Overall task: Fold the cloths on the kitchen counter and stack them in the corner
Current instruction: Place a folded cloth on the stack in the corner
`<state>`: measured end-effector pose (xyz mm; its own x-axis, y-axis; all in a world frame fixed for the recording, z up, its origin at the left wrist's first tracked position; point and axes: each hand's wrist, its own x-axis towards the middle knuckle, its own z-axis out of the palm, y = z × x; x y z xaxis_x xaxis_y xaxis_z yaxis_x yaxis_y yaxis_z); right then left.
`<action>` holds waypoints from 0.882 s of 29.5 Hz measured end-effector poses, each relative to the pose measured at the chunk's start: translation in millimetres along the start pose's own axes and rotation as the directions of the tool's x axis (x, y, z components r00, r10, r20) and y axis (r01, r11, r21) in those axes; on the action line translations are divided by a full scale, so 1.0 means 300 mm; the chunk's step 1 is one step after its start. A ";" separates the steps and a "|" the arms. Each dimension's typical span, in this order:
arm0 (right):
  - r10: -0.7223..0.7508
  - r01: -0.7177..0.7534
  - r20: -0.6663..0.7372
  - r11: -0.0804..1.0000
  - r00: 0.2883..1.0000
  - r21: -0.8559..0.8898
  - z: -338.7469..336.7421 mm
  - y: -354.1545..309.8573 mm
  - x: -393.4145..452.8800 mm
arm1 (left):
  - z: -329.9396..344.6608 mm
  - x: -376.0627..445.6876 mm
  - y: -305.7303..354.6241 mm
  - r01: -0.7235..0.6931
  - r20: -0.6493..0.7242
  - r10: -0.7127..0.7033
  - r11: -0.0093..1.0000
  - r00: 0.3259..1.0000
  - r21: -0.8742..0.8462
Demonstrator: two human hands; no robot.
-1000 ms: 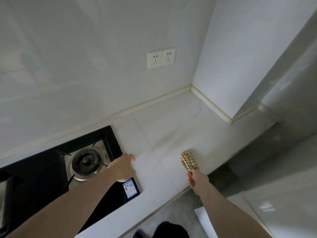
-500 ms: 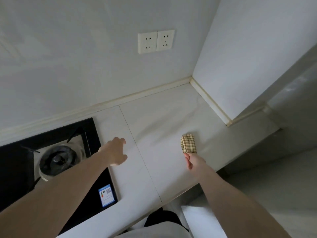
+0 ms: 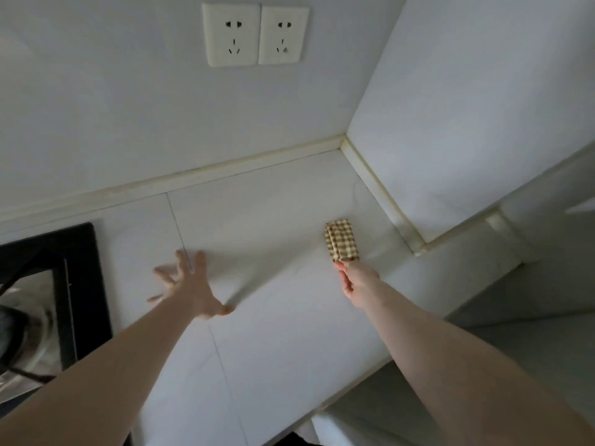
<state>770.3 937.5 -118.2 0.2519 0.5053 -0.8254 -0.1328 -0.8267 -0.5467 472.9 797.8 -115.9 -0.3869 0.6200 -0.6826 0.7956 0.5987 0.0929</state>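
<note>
A small folded checked cloth [image 3: 342, 240], tan and cream, is on the white kitchen counter [image 3: 273, 317], held at its near end. Taking the corner [image 3: 343, 146] where the two walls meet as the landmark, the cloth sits a little out from it, toward the person and close to the right-hand wall's base strip. Its long axis runs from the person toward the back wall, tilted slightly left at the far end; the far short edge points roughly at the corner.

The right hand [image 3: 355, 280] is at the cloth's near short edge, fingers reaching forward to pinch that end; the exact finger contact is hidden under the hand. The left hand [image 3: 190, 284] is well left of the corner, spread wide with straight fingers just over the counter seam, grasping nothing, a bit blurred. Farther left sits a black stove [image 3: 74, 284]. A double wall socket [image 3: 256, 35] hangs on the back wall, left of the corner.
</note>
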 end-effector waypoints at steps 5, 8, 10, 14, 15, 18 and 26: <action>-0.027 0.026 0.041 0.999 0.999 0.034 0.039 -0.138 0.133 | -0.004 -0.006 0.037 0.041 0.021 -0.040 0.998 0.999 -0.055; -0.075 0.075 0.082 0.997 0.994 0.005 0.070 -0.217 0.205 | -0.008 -0.013 0.039 0.042 0.018 -0.041 0.997 0.999 -0.069; -0.118 0.119 0.073 0.993 0.990 -0.011 0.091 -0.272 0.241 | -0.007 -0.017 0.033 0.050 0.017 -0.048 0.996 0.999 -0.075; -0.236 0.248 0.183 0.968 0.954 -0.044 0.138 -0.367 0.287 | 0.000 -0.016 0.027 0.044 0.004 -0.044 0.996 0.999 -0.072; -0.244 0.256 0.201 0.966 0.949 -0.040 0.147 -0.384 0.296 | -0.001 -0.016 0.026 0.041 0.004 -0.041 0.996 0.999 -0.074; -0.265 0.275 0.197 0.961 0.944 -0.025 0.193 -0.442 0.338 | -0.004 -0.017 0.029 0.037 -0.006 -0.037 0.996 0.999 -0.083; -0.196 0.189 0.158 0.980 0.968 0.060 0.301 -0.568 0.323 | 0.004 -0.001 0.022 0.036 -0.022 -0.038 0.996 0.999 -0.078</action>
<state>730.9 1149.7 -117.7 0.1183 0.6901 -0.7140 -0.1407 -0.7001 -0.7000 478.9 800.8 -115.9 -0.4270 0.6082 -0.6691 0.7425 0.6582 0.1244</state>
